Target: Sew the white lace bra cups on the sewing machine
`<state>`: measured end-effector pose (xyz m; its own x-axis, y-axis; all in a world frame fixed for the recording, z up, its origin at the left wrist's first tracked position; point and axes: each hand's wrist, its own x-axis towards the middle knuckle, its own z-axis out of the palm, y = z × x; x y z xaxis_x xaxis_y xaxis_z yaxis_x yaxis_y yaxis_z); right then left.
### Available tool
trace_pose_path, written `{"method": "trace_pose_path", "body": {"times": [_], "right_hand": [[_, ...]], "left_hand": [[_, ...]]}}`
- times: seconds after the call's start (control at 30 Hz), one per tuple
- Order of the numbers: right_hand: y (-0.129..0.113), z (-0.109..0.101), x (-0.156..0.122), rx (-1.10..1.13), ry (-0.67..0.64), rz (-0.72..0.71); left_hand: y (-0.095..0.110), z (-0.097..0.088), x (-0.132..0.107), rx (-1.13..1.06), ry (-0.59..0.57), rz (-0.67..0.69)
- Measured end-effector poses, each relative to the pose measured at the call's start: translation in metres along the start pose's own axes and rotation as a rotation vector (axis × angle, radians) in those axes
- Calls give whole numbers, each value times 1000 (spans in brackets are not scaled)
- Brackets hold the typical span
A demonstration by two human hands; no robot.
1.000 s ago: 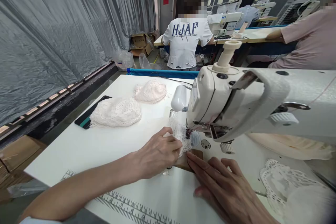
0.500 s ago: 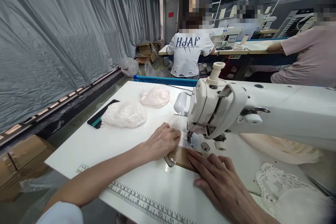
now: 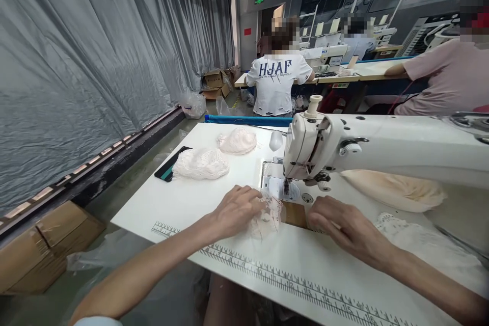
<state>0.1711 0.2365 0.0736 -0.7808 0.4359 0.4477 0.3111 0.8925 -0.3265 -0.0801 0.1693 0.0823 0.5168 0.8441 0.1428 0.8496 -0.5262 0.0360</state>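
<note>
My left hand (image 3: 236, 210) lies on a small white lace piece (image 3: 269, 216) on the white table (image 3: 198, 201), fingers curled down on its left edge. The lace sits in front of the needle of a white sewing machine (image 3: 367, 147). To the right, my right hand (image 3: 342, 225) rests on the table, its fingers curled downward beside a brown patch (image 3: 295, 214) on the tabletop. I cannot make out anything inside that hand.
Two heaps of lace pieces (image 3: 201, 163) (image 3: 237, 141) lie at the table's far left, one on a dark pad (image 3: 167, 168). More lace (image 3: 416, 239) and pale fabric (image 3: 393, 191) lie right. A ruler strip (image 3: 290, 281) runs along the near edge. People sit at tables behind; cardboard boxes (image 3: 46, 239) stand low left.
The lace piece has come out from under the needle toward me with my left hand. My right hand has shifted right and curled. The view has pulled back.
</note>
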Motion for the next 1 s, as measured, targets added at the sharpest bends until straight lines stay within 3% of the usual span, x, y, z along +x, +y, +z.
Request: {"method": "trace_pose_path", "body": {"times": [0.13, 0.27, 0.37, 0.6, 0.7, 0.83, 0.93, 1.0], "right_hand": [[2, 4, 1, -3, 109, 38], [0, 12, 1, -107, -69, -153], [-4, 18, -2, -197, -183, -247], [-1, 15, -8, -200, -151, -231], [1, 0, -4, -212, -3, -239], [-4, -33, 0, -142, 392, -302], [-7, -55, 1, -31, 696, -295], [-8, -67, -1, 2, 800, -261]], "left_hand": [[4, 9, -1, -12, -3, 122], [24, 12, -5, 28, -29, 125], [25, 12, -4, 14, 12, 144], [12, 16, 7, 81, 12, 122], [16, 12, 5, 78, 27, 96], [41, 10, 13, 38, 207, 153], [77, 20, 39, -6, 359, 384], [106, 31, 62, 25, 302, 574]]}}
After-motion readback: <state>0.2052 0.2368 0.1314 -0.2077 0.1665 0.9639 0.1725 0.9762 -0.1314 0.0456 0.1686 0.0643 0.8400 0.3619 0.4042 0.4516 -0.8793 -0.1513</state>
